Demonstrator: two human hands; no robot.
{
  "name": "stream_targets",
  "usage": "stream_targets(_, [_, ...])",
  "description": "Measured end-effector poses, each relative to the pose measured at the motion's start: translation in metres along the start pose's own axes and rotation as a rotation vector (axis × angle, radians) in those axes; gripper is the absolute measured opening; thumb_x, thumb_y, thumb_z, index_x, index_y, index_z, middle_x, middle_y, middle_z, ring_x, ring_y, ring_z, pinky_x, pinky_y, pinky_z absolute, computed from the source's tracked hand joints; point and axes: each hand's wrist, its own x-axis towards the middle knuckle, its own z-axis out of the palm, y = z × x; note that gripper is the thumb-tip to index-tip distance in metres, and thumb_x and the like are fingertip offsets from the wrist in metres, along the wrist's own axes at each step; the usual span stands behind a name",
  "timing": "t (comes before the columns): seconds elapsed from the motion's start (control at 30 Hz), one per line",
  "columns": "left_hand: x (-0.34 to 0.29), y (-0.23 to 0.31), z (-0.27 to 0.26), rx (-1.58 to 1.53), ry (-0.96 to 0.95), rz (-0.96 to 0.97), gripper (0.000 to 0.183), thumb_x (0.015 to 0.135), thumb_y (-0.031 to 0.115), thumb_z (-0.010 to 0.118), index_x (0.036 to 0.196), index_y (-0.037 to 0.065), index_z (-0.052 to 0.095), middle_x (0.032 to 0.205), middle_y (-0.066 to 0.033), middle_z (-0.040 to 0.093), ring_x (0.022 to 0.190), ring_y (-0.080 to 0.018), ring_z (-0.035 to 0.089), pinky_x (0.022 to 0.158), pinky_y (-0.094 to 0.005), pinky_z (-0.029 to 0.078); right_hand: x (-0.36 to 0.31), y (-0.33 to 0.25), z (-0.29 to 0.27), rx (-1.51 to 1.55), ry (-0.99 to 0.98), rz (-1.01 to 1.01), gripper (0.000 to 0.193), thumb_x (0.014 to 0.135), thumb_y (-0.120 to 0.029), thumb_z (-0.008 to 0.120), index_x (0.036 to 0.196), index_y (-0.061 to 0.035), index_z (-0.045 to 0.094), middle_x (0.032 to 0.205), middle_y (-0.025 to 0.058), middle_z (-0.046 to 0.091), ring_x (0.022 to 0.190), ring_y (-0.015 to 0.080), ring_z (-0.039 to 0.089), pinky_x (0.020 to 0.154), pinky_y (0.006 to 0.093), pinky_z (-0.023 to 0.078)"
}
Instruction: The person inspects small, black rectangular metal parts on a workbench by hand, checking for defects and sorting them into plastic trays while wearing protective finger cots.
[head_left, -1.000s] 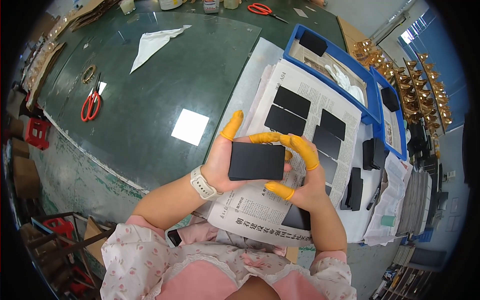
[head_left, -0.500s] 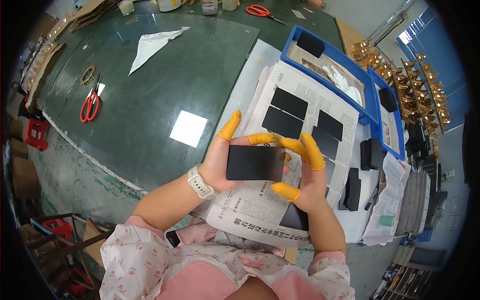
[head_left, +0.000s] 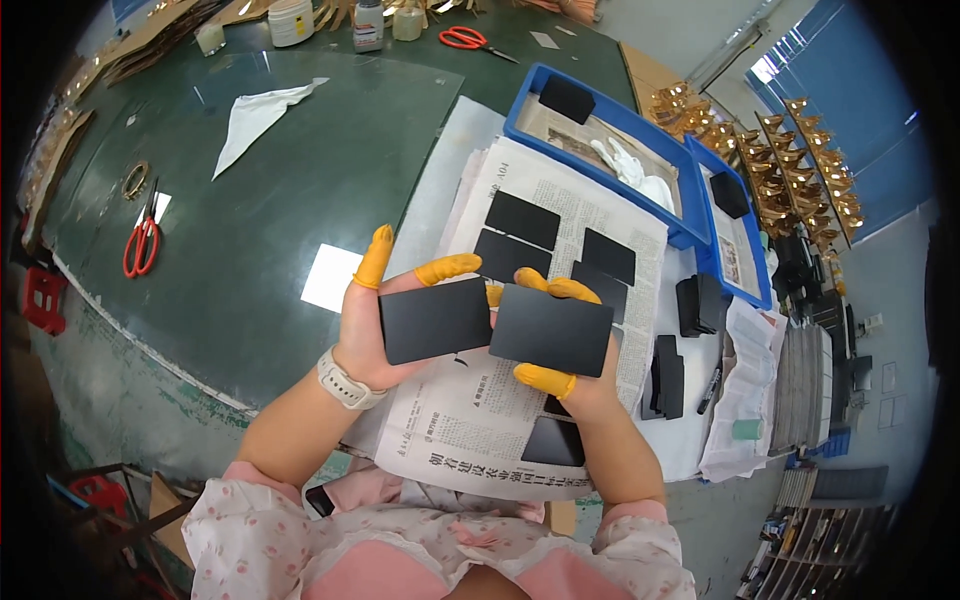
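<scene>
Two flat black rectangular cards are held up side by side over newspaper (head_left: 470,425). My left hand (head_left: 360,335) is closed on the left black card (head_left: 436,322), its thumb and index finger stretched past the edge. My right hand (head_left: 592,388) grips the right black card (head_left: 553,328) between thumb and fingers. The cards' inner edges meet or nearly meet; I cannot tell whether they touch. Yellow finger covers sit on several fingertips of both hands. Beyond the hands, more black cards (head_left: 523,220) lie on the newspaper, and another card (head_left: 553,442) lies near its front edge.
Blue trays (head_left: 600,175) at the back right hold black stacks and white gloves (head_left: 640,172). More black stacks (head_left: 668,380) and a marker (head_left: 709,391) lie at the right. Red-handled scissors (head_left: 143,240), a white cloth (head_left: 255,120) and a white square (head_left: 330,278) rest on the green table (head_left: 240,240).
One black card showed over my left palm before; now each hand holds one, spread side by side. The right hand has drawn its card rightward. The view has shifted, moving the surroundings left.
</scene>
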Motion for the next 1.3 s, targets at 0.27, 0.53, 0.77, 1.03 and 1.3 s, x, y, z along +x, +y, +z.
stream_targets(0.27, [0.001, 0.0, -0.004, -0.01, -0.056, -0.012, 0.092, 0.1, 0.072, 0.037, 0.145, -0.008, 0.048, 0.139, -0.0304, 0.057, 0.126, -0.0399, 0.06, 0.112, -0.052, 0.043, 0.0, -0.001, 0.001, -0.07, -0.013, 0.006, 0.088, 0.073, -0.004, 0.091, 0.147, -0.0016, 0.043, 0.147, 0.0262, 0.053, 0.142, 0.0373, 0.048, 0.116, 0.049, 0.041])
stream_targets(0.53, [0.002, -0.002, -0.002, 0.012, 0.004, -0.01, 0.092, 0.099, 0.073, 0.037, 0.144, -0.007, 0.049, 0.139, -0.0279, 0.059, 0.125, -0.038, 0.06, 0.11, -0.0522, 0.044, -0.001, -0.001, -0.002, -0.043, -0.029, 0.012, 0.085, 0.075, 0.002, 0.089, 0.145, 0.0005, 0.042, 0.149, 0.0197, 0.052, 0.14, 0.027, 0.05, 0.114, 0.0401, 0.043])
stream_targets(0.77, [0.001, -0.003, -0.004, 0.041, 0.064, 0.001, 0.093, 0.099, 0.074, 0.037, 0.145, -0.006, 0.049, 0.137, -0.0258, 0.061, 0.122, -0.0362, 0.063, 0.107, -0.052, 0.047, 0.0, -0.001, 0.0, -0.058, -0.036, -0.006, 0.083, 0.077, 0.0, 0.088, 0.146, 0.0005, 0.042, 0.148, 0.0198, 0.053, 0.14, 0.0282, 0.051, 0.114, 0.0399, 0.043])
stream_targets(1.03, [0.001, -0.003, -0.005, 0.035, 0.04, -0.009, 0.092, 0.099, 0.073, 0.037, 0.145, -0.006, 0.048, 0.137, -0.0253, 0.061, 0.121, -0.0355, 0.063, 0.106, -0.0502, 0.048, -0.001, 0.0, 0.0, -0.085, -0.037, -0.035, 0.084, 0.076, 0.0, 0.088, 0.146, 0.0008, 0.042, 0.149, 0.023, 0.051, 0.142, 0.0328, 0.048, 0.117, 0.0455, 0.04])
stream_targets(1.3, [0.004, -0.017, 0.003, 0.126, 0.218, -0.047, 0.091, 0.099, 0.073, 0.038, 0.144, -0.005, 0.051, 0.138, -0.0218, 0.062, 0.125, -0.0302, 0.062, 0.11, -0.0432, 0.046, 0.0, 0.001, 0.002, -0.147, -0.116, -0.088, 0.083, 0.077, 0.001, 0.088, 0.146, 0.0005, 0.042, 0.151, 0.0214, 0.05, 0.148, 0.0305, 0.042, 0.12, 0.0414, 0.034])
